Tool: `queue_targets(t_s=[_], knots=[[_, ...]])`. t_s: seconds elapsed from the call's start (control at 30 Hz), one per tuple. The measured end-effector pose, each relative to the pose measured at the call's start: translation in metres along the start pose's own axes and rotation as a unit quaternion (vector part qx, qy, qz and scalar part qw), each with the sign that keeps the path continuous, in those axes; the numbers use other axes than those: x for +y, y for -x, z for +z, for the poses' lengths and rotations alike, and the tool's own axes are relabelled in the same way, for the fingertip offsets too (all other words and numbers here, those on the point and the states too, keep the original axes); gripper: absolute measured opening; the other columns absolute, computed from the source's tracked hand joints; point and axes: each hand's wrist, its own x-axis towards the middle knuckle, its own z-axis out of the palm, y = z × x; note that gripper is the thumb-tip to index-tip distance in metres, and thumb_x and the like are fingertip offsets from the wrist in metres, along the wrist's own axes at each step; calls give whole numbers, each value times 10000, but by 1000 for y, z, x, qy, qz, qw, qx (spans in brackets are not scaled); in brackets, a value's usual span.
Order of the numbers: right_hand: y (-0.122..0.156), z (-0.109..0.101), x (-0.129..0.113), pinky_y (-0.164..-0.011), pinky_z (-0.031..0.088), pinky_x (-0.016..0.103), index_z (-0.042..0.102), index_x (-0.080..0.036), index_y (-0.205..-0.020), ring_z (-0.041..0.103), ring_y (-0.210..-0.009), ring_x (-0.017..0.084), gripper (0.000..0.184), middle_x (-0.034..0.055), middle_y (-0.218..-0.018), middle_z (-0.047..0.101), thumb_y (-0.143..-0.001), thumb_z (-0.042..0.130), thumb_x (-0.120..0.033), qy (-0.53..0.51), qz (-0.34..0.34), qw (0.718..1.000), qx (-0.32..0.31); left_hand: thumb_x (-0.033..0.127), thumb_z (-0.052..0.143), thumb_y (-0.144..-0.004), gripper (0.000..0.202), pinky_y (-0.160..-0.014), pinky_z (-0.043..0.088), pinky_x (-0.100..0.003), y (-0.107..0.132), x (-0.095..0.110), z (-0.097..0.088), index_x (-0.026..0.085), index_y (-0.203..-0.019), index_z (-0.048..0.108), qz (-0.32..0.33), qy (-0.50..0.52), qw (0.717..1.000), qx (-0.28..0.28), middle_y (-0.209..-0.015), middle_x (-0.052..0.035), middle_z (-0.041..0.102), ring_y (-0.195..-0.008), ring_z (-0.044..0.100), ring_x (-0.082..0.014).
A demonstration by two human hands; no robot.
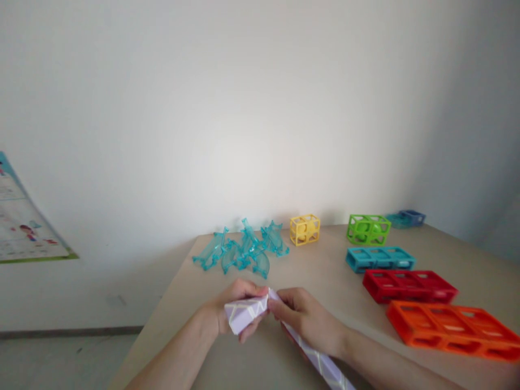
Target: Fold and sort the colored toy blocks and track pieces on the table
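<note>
The lilac bar, printed with white zigzags, is held just above the near part of the counter, between both hands. The left hand has its grip closed around the bar's short, blunt end. The right hand has its grip clamped on the bar just beside the left, at a bend. The long section runs out under the right wrist.

Beyond both grips, well apart, lies a heap of clear teal pieces. Right of the heap stand a yellow cage block and a green cage block. Right of the right grip lie a teal frame, a red frame and an orange frame, the orange nearest.
</note>
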Motion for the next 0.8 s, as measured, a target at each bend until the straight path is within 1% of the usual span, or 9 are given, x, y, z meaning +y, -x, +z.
queue_targets(t_s=[0.07,0.13,0.23,0.3,0.37,0.47,0.53,0.63,0.8], knots=[[2,-1,-3,-438,261,190,464,-160,-626,379,-494,63,438,-51,-525,436,-904,488,-498,49,-37,998,15,464,605,-756,404,-258,290,-263,2,1,-2,111,-561,616,-103,13,993,-49,-326,19,398,-226,387,-145],[4,0,-5,-430,244,191,463,-160,-624,373,-485,61,441,-56,-517,412,-887,506,-512,37,-35,999,8,477,537,-810,439,-266,332,-257,5,0,-5,123,-561,609,-135,6,988,-74,-304,25,372,-230,389,-144],[2,3,-5,-336,251,187,490,-174,-691,391,-331,75,446,-59,-448,450,-879,441,-576,-109,54,990,-64,515,474,-847,532,-282,353,-251,3,-4,-7,130,-500,594,-65,-11,996,-62,-268,6,362,-240,404,-150],[-1,4,-3,-267,270,196,496,-182,-737,387,-244,102,447,-56,-402,466,-898,348,-572,-221,118,964,-91,570,455,-832,570,-312,389,-265,-2,-5,-6,120,-521,612,17,6,1000,23,-323,-21,453,-259,420,-140],[-6,3,-1,-231,293,200,488,-187,-750,400,-221,117,435,-50,-390,469,-919,271,-524,-295,175,936,-84,638,452,-804,597,-369,437,-276,-7,-2,-2,104,-633,659,90,31,989,112,-450,-53,573,-348,508,-152],[-10,1,1,-213,309,197,484,-191,-762,413,-221,119,425,-42,-403,481,-940,207,-459,-337,258,902,-83,596,617,-735,497,-528,497,-272,-10,3,7,116,-838,694,214,6,966,147,-693,-78,686,-590,623,-176],[-10,3,3,-218,332,197,497,-186,-766,420,-225,116,422,-39,-411,491,-946,222,-450,-335,262,900,-97,444,772,-647,383,-597,486,-249,-10,3,11,118,-837,703,267,-53,943,193,-707,-58,689,-633,618,-157],[-6,11,5,-233,357,194,520,-170,-770,445,-241,115,418,-38,-416,498,-926,318,-501,-328,194,919,-97,309,818,-598,264,-560,441,-227,-10,1,13,103,-712,701,265,-103,922,261,-629,-46,667,-568,585,-132],[-3,18,5,-264,375,195,531,-162,-879,494,-274,129,446,-42,-440,535,-836,477,-603,-307,157,935,-81,282,787,-621,213,-525,419,-232,-9,0,14,104,-700,702,255,-110,921,272,-603,-48,664,-531,580,-139]])
